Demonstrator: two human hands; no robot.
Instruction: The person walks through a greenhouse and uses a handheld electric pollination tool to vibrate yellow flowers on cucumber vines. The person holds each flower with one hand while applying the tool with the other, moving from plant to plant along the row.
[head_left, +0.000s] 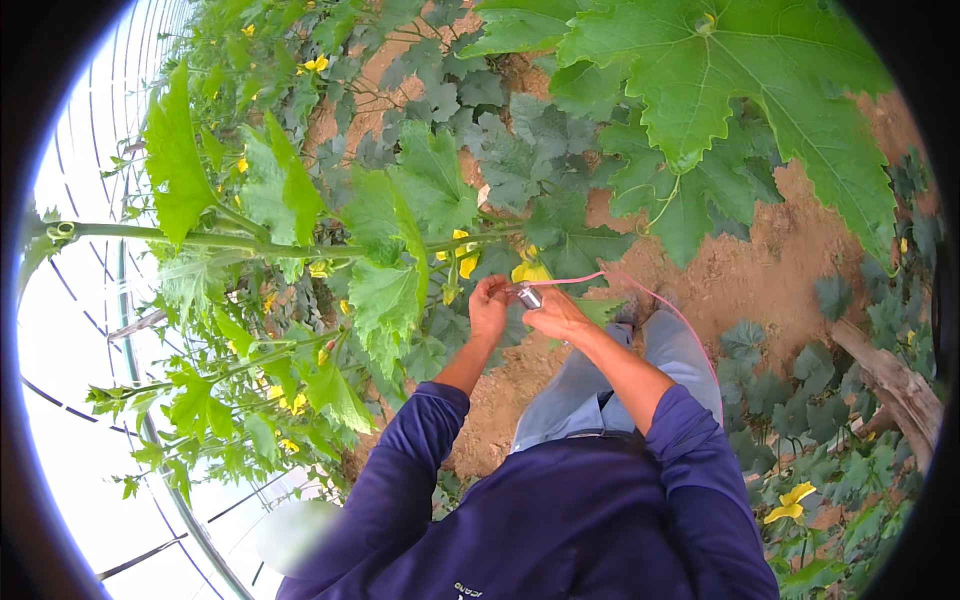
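My right hand (556, 313) is closed around a small metal-coloured tool (529, 298), whose kind I cannot tell. Close to its tip is my left hand (489, 300), fingers pinched together near the end of a pink cord (570, 280); what lies between the fingertips is too small to make out. The cord passes over my right hand and curves down beside my leg. Just above the hands are yellow flowers (530, 268) and a thick green vine stem (330, 251) bearing broad lobed leaves (386, 289).
Large leaves (720, 67) hang at the upper right. A weathered wooden post (889, 382) leans at the right edge. Greenhouse framing (124, 315) and pale sheeting line the left. Brown soil (780, 262) shows between the plants.
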